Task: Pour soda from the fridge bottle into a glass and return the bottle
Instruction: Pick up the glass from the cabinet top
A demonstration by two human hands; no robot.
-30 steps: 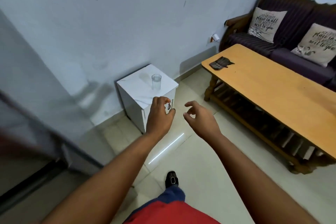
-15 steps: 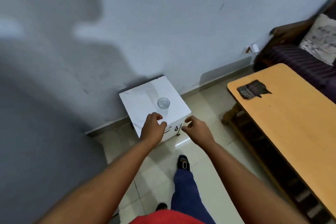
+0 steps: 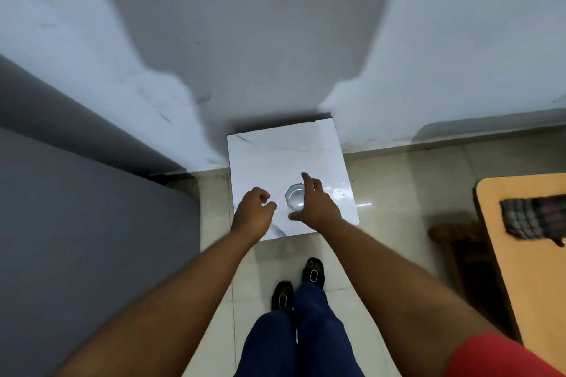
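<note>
Glass (image 3: 294, 197): clear, smooth, glossy. Bench (image 3: 275, 159) top: white marble pattern, polished, reflective. Floor (image 3: 398, 180): pale glazed tile, glossy. Wall (image 3: 459, 40): painted, matt, scuffed. Side bench (image 3: 536, 285): light wood, smooth. Cloth (image 3: 530, 217): woven, checked, matt.

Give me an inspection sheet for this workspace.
Surface: white marbled cabinet top, against the wall.
Job's things: clear glass upright on it; bottle not seen.
Clutter: dark cloth on wooden table.
Hands: left hand curled, holding nothing; right hand spread beside the glass, contact unclear.
Cables: nothing seen.
Surroundings: tiled floor; grey panel at left.
</note>
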